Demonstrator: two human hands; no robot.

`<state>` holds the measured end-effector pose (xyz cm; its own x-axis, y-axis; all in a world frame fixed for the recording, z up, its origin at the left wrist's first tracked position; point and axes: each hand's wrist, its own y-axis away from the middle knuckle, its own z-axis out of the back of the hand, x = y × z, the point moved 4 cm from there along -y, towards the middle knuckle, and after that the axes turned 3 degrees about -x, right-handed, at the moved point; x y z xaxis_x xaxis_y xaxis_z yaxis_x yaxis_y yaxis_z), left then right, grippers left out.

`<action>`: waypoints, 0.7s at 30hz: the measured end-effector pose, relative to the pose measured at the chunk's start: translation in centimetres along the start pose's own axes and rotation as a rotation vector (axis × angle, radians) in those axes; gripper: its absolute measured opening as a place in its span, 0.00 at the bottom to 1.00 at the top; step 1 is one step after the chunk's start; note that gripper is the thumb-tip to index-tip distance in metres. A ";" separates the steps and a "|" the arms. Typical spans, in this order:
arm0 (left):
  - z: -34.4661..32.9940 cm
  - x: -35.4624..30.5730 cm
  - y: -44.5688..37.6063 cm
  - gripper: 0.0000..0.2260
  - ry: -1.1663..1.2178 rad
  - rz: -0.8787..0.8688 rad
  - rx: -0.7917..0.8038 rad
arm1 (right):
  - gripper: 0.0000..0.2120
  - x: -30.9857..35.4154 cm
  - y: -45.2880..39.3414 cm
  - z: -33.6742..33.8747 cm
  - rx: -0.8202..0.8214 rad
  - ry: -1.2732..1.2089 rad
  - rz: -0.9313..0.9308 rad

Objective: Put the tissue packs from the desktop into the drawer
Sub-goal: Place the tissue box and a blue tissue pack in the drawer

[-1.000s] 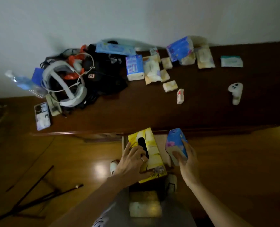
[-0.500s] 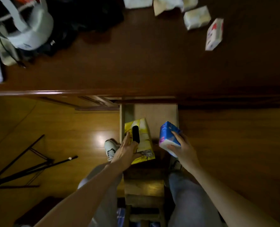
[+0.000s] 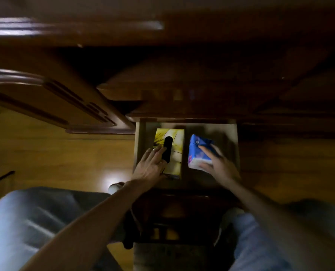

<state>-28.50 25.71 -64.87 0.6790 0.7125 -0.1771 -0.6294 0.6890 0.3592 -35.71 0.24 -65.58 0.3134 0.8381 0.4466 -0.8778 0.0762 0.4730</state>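
Note:
A pulled-out drawer (image 3: 234, 137) sits under the dark wooden desk edge. A yellow tissue box (image 3: 174, 139) with a black oval slot lies in its left half. My left hand (image 3: 151, 165) rests on the box's near left side, fingers spread over its top. A blue tissue pack (image 3: 197, 151) lies in the drawer's right half, and my right hand (image 3: 217, 163) holds it from the right with fingers across its top. The desktop and the other tissue packs are out of view.
An open cabinet door (image 3: 51, 100) juts out at the left above the wooden floor. My knees in grey trousers (image 3: 35, 222) fill the lower corners. A white shoe (image 3: 115, 187) shows on the floor. A dark wooden stool (image 3: 174, 212) stands below the drawer.
The camera has tilted down, so the desktop left the view. Both hands lowered the yellow box and the blue pack down into the drawer.

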 end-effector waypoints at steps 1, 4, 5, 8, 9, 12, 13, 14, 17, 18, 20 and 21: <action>-1.2 0.1 0.0 0.22 -0.020 -0.026 -0.017 | 0.32 -0.4 -0.8 -1.0 0.000 0.034 0.015; -4.7 0.1 0.0 0.22 -0.130 -0.126 -0.070 | 0.32 -1.5 -3.0 -3.6 -0.005 0.131 0.040; -5.7 0.1 0.0 0.23 -0.150 -0.145 -0.084 | 0.32 -1.6 -3.6 -4.3 -0.002 0.152 0.045; -7.0 0.0 0.3 0.28 -0.161 -0.122 -0.133 | 0.32 -0.6 -4.1 -5.8 -0.017 0.218 0.160; -6.9 -0.2 0.4 0.31 -0.164 -0.079 -0.123 | 0.32 -0.1 -3.8 -5.9 -0.020 0.229 0.176; -5.3 -1.0 2.3 0.28 -0.154 -0.005 -0.090 | 0.34 1.4 -1.8 -4.2 -0.025 0.232 0.084; -4.9 -0.9 2.9 0.25 -0.133 -0.002 -0.097 | 0.33 1.8 -1.2 -3.8 -0.022 0.252 0.096; -4.4 -0.7 3.3 0.23 -0.134 0.009 -0.090 | 0.32 2.1 -0.7 -3.6 -0.013 0.285 0.118; -4.6 0.3 4.6 0.22 -0.151 0.047 -0.003 | 0.29 2.5 0.8 -3.5 -0.009 0.301 0.108; -5.0 0.4 5.1 0.22 -0.168 0.039 0.050 | 0.28 2.6 1.3 -3.7 0.007 0.306 0.096; -5.0 0.5 5.7 0.23 -0.222 0.011 0.100 | 0.28 2.9 1.9 -3.8 0.062 0.333 0.069; -5.0 0.5 5.8 0.23 -0.273 -0.022 0.097 | 0.27 3.1 2.0 -3.8 0.091 0.345 0.059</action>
<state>-33.69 30.69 -67.42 0.7766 0.6268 0.0630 -0.5838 0.6785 0.4459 -37.88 5.03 -66.17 0.1088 0.9738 0.1997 -0.8500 -0.0130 0.5266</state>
